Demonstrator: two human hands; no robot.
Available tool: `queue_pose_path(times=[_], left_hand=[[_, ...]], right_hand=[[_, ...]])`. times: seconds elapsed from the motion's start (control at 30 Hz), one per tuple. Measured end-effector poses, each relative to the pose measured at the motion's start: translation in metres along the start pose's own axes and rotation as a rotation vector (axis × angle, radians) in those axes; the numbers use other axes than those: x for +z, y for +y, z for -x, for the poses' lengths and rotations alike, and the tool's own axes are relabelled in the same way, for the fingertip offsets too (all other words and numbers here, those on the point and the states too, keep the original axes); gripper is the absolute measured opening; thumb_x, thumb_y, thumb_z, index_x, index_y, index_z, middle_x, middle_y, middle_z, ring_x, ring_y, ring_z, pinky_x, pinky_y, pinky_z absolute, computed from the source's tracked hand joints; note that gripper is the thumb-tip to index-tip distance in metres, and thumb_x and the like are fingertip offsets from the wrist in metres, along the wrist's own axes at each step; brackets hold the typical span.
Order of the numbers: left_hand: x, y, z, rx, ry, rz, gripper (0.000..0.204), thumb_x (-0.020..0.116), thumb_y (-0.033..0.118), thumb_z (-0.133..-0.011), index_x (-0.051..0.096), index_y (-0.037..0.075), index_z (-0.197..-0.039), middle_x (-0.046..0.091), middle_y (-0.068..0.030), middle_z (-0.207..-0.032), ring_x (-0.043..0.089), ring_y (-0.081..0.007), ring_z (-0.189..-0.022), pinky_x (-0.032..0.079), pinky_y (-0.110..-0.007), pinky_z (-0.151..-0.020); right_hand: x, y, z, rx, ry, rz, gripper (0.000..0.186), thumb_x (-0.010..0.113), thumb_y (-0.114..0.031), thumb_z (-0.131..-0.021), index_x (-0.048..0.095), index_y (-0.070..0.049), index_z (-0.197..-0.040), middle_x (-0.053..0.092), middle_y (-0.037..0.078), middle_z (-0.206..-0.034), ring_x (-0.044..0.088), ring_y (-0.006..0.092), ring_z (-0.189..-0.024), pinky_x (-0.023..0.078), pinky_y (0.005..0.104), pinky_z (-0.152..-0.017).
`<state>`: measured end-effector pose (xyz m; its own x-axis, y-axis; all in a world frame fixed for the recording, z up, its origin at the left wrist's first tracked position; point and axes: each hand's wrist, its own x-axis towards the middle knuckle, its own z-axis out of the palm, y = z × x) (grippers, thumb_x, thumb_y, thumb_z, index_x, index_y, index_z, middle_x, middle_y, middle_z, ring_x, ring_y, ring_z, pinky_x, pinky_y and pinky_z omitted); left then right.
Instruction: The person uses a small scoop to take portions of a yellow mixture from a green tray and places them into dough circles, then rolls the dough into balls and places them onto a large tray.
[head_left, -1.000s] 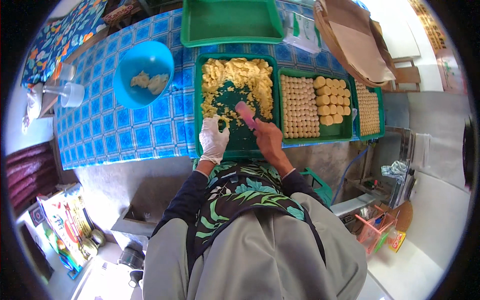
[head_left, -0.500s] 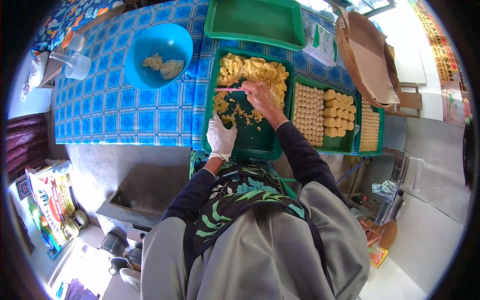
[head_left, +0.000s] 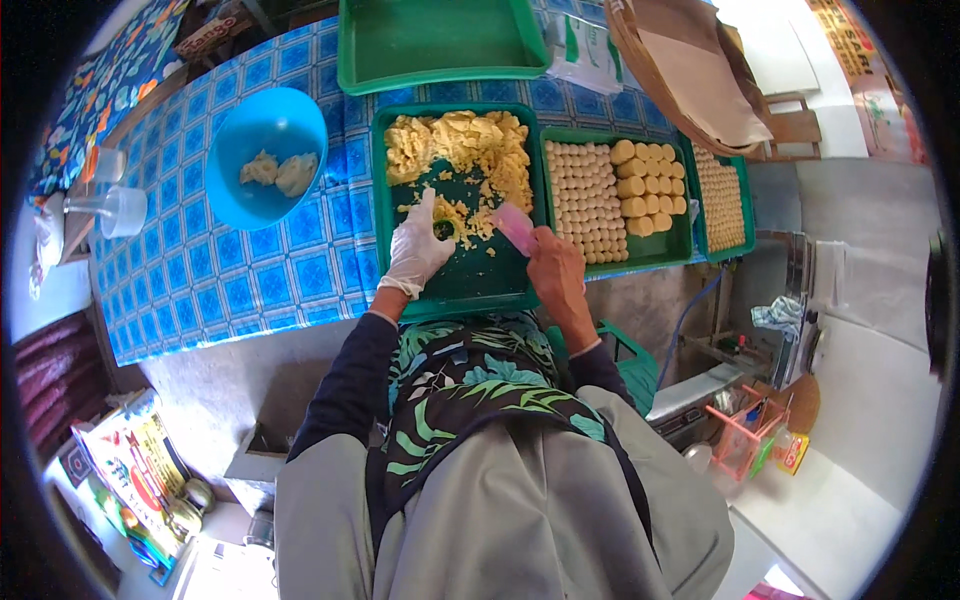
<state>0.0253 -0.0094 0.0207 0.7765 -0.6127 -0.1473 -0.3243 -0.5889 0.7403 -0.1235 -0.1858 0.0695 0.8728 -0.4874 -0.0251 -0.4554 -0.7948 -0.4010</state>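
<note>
A green tray on the table holds crumbly yellow dough, heaped along its far and right sides, with loose bits in the middle. My left hand, in a white glove, rests low in the tray. Its thumb and fingers curve round a small ring mould with yellow crumbs at its edge; the glove partly hides it. My bare right hand grips a pink plastic scraper over the tray's right side, its blade tilted toward the crumbs.
Right of the tray, another green tray holds small pale balls and thicker yellow rounds. A third tray stands beyond. A blue bowl with dough is at left. One green tray lies behind; woven trays lean at far right.
My right hand has come back from the far dough toward the tray's near right side, turning the scraper. The left hand stays by the ring mould. The whole view has shifted.
</note>
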Motion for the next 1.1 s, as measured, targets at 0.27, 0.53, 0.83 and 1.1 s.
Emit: queue_pose_path(times=[0.27, 0.53, 0.83, 1.1], left_hand=[[-0.006, -0.005, -0.01, 0.105, 0.168, -0.087, 0.049, 0.079, 0.02, -0.069, 0.064, 0.009, -0.115, 0.057, -0.0142, -0.096, 0.06, -0.0315, -0.09, 0.049, -0.04, -0.075], [-0.004, -0.021, -0.037, 0.178, 0.035, -0.179, 0.038, 0.077, 0.025, -0.064, 0.067, 0.005, -0.094, 0.056, -0.0192, -0.087, 0.059, -0.0364, -0.084, 0.048, -0.044, -0.072], [-0.002, -0.02, -0.038, 0.203, 0.057, -0.066, 0.03, 0.073, 0.016, -0.066, 0.064, 0.004, -0.092, 0.057, -0.0197, -0.092, 0.061, -0.0393, -0.085, 0.05, -0.045, -0.073], [-0.007, -0.019, -0.026, 0.202, 0.118, -0.015, 0.046, 0.076, 0.019, -0.07, 0.065, 0.006, -0.113, 0.059, -0.017, -0.094, 0.061, -0.0352, -0.086, 0.049, -0.041, -0.075]], right_hand=[[0.026, -0.026, 0.024, 0.347, -0.105, 0.064, 0.027, 0.065, -0.005, -0.075, 0.049, 0.001, -0.096, 0.064, 0.025, -0.079, 0.064, 0.0455, -0.079, 0.05, 0.0526, -0.068], [0.083, -0.058, 0.008, 0.552, -0.11, -0.549, 0.019, 0.061, -0.004, -0.084, 0.053, 0.002, -0.1, 0.065, 0.026, -0.08, 0.065, 0.0428, -0.075, 0.05, 0.0511, -0.06], [0.107, -0.071, 0.012, 0.156, 0.238, -0.282, 0.023, 0.057, -0.002, -0.086, 0.055, -0.002, -0.109, 0.066, 0.018, -0.081, 0.067, 0.0331, -0.072, 0.052, 0.0417, -0.058], [0.096, -0.089, 0.018, -0.049, 0.086, 0.034, 0.029, 0.052, -0.001, -0.082, 0.053, 0.001, -0.11, 0.061, 0.018, -0.086, 0.064, 0.0348, -0.079, 0.054, 0.0431, -0.065]])
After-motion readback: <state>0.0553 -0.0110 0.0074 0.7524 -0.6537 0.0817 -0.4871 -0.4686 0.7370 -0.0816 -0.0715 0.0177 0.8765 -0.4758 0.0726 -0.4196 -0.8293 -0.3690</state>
